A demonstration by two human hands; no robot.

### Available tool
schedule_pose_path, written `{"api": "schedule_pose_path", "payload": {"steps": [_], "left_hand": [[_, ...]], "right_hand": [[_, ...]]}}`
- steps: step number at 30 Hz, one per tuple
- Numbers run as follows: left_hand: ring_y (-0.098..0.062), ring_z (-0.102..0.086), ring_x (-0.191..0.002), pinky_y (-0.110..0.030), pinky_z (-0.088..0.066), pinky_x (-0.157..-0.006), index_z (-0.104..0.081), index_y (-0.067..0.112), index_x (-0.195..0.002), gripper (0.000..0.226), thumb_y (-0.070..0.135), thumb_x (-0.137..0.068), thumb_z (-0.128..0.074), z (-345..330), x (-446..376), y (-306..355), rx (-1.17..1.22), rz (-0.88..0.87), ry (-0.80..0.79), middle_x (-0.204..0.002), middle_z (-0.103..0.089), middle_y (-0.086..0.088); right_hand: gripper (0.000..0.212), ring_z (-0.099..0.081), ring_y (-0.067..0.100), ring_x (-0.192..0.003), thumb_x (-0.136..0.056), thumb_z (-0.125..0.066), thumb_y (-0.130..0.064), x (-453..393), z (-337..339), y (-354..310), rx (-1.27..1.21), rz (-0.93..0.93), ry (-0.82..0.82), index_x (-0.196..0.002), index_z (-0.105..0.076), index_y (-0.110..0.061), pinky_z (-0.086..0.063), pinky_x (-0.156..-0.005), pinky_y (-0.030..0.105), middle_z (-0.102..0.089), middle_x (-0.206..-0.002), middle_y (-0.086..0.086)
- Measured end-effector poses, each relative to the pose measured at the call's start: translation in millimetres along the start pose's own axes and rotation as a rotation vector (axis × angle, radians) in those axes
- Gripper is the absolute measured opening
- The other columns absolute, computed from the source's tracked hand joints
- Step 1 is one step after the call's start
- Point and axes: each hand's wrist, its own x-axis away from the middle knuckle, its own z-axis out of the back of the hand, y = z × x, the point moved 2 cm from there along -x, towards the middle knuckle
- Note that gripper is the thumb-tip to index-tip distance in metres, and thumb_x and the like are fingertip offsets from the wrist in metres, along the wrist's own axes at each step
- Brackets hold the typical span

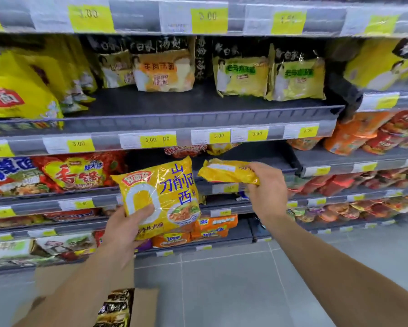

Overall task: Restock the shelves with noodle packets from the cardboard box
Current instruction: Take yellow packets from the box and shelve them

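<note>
— Noodle packets: where are they?
— Your left hand [125,226] grips one yellow packet [159,197] upright at centre frame; your right hand [265,185] pinches another [226,172] flat, edge toward the shelf gap [252,153], likely to slide in. Cardboard box [141,308] sits bottom left.

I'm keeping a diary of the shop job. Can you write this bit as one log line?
left hand: holds yellow packet upright | right hand: holds second yellow packet flat | cardboard box: below, floor
</note>
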Motion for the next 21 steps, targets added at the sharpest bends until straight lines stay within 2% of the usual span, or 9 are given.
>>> {"api": "schedule_pose_path", "payload": {"steps": [3,4,7,10,12,13,16,18,21], "left_hand": [[-0.025,-0.069,-0.084,-0.042,-0.054,-0.078,-0.064,0.023,-0.092,0.018,0.012,-0.082,-0.074,-18,-14,-17,0.078,0.003,0.072,-0.092,-0.074,-0.002],[-0.025,-0.069,-0.084,-0.043,-0.056,-0.078,-0.064,0.022,-0.092,0.019,0.012,-0.081,-0.075,-25,-19,-25,0.088,0.007,0.112,-0.093,-0.074,-0.004],[-0.029,-0.071,-0.089,-0.049,-0.057,-0.082,-0.068,0.018,-0.099,0.022,0.012,-0.079,-0.076,-40,-31,-46,0.131,0.009,0.172,-0.099,-0.075,-0.008],[-0.025,-0.072,-0.083,-0.039,-0.057,-0.071,-0.069,0.018,-0.094,0.018,0.009,-0.079,-0.075,-54,-36,-60,0.161,-0.007,0.206,-0.094,-0.075,-0.005],[-0.020,-0.072,-0.075,-0.031,-0.057,-0.062,-0.069,0.018,-0.091,0.014,0.009,-0.081,-0.074,-66,-40,-64,0.171,-0.021,0.213,-0.087,-0.076,-0.002],[-0.020,-0.072,-0.075,-0.031,-0.057,-0.061,-0.069,0.017,-0.091,0.014,0.008,-0.081,-0.073,-70,-43,-63,0.178,-0.025,0.215,-0.087,-0.075,-0.003],[-0.027,-0.072,-0.086,-0.037,-0.057,-0.072,-0.069,0.015,-0.100,0.020,0.008,-0.082,-0.073,-79,-52,-62,0.215,-0.028,0.195,-0.096,-0.075,-0.007],[-0.025,-0.072,-0.088,-0.038,-0.056,-0.074,-0.070,0.019,-0.100,0.020,0.010,-0.082,-0.073,-80,-60,-63,0.219,-0.026,0.190,-0.097,-0.075,-0.005],[-0.019,-0.071,-0.088,-0.033,-0.052,-0.069,-0.068,0.023,-0.105,0.025,0.017,-0.081,-0.075,-82,-70,-64,0.209,-0.033,0.173,-0.099,-0.075,0.001]], "right_hand": [[0.055,-0.052,0.021,-0.114,-0.073,-0.061,0.008,-19,-28,12,-0.005,0.042,-0.026,-0.118,-0.066,-0.023,-0.047,-0.097,0.032,-0.065,-0.119,-0.006],[0.056,-0.051,0.022,-0.115,-0.072,-0.059,0.011,-27,-38,18,-0.006,0.071,-0.033,-0.118,-0.067,-0.021,-0.045,-0.098,0.031,-0.064,-0.121,-0.005],[0.059,-0.048,0.025,-0.114,-0.071,-0.054,0.015,-42,-59,31,-0.010,0.136,-0.077,-0.118,-0.067,-0.018,-0.041,-0.096,0.029,-0.063,-0.123,-0.002],[0.055,-0.047,0.029,-0.113,-0.074,-0.056,0.012,-51,-69,40,-0.011,0.183,-0.169,-0.121,-0.063,-0.016,-0.042,-0.099,0.034,-0.059,-0.127,0.002],[0.059,-0.043,0.028,-0.119,-0.077,-0.065,0.004,-57,-73,49,-0.001,0.209,-0.228,-0.130,-0.055,-0.017,-0.041,-0.103,0.039,-0.052,-0.132,0.004],[0.067,-0.040,0.027,-0.122,-0.076,-0.069,-0.001,-61,-74,54,-0.005,0.193,-0.251,-0.137,-0.048,-0.019,-0.040,-0.106,0.039,-0.047,-0.136,0.005],[0.089,-0.038,0.025,-0.126,-0.074,-0.070,-0.003,-71,-75,70,-0.088,0.080,-0.310,-0.147,-0.026,-0.026,-0.039,-0.105,0.038,-0.038,-0.141,0.004],[0.083,-0.046,0.022,-0.124,-0.077,-0.067,0.000,-73,-79,80,-0.160,0.032,-0.360,-0.146,-0.030,-0.028,-0.043,-0.100,0.034,-0.045,-0.139,0.001],[0.059,-0.058,0.016,-0.108,-0.082,-0.065,-0.005,-80,-76,85,-0.302,-0.078,-0.195,-0.136,-0.048,-0.022,-0.041,-0.086,0.018,-0.061,-0.120,-0.003]]}}
